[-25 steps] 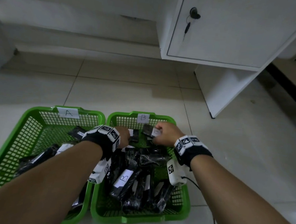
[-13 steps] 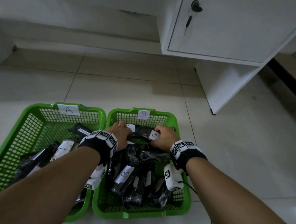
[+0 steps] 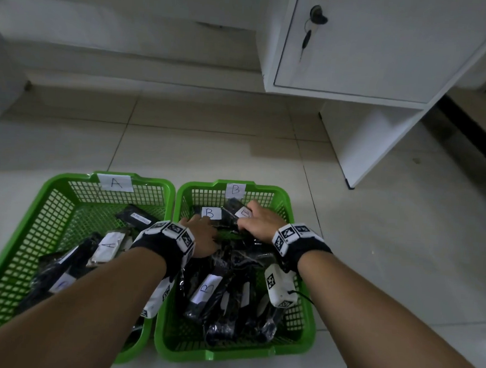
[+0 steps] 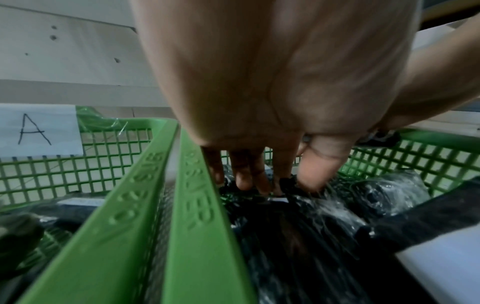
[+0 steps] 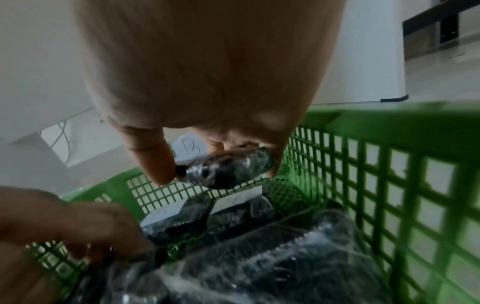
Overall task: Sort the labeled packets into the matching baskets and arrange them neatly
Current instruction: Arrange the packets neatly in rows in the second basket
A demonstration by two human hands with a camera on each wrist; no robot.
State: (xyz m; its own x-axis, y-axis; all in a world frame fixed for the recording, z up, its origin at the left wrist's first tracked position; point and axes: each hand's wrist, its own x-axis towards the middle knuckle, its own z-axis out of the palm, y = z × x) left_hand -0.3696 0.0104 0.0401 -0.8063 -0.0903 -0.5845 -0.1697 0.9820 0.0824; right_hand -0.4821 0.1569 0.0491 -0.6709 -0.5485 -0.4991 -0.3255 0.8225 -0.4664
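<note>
Two green baskets stand side by side, basket A (image 3: pixel 48 199) on the left and basket B (image 3: pixel 289 204) on the right, each with several black wrapped packets inside. Both hands are at the far end of basket B. My right hand (image 3: pixel 248 215) (image 5: pixel 217 174) holds a black B-labelled packet (image 3: pixel 241 211) (image 5: pixel 228 168) between thumb and fingers, close to the far wall. My left hand (image 3: pixel 201 224) (image 4: pixel 283 185) points down and pinches the near edge of another B-labelled packet (image 3: pixel 211 213) lying flat beside it.
Paper labels A (image 3: pixel 115 182) and B (image 3: pixel 235 189) hang on the far walls. A pile of B packets (image 3: pixel 208 290) fills the near half of basket B. A white cabinet (image 3: pixel 360 48) with a key stands at the back right on the tiled floor.
Both hands have moved toward the far wall of basket B. The right hand has carried its packet down beside the flat B packet, and the left hand has followed to that packet's edge.
</note>
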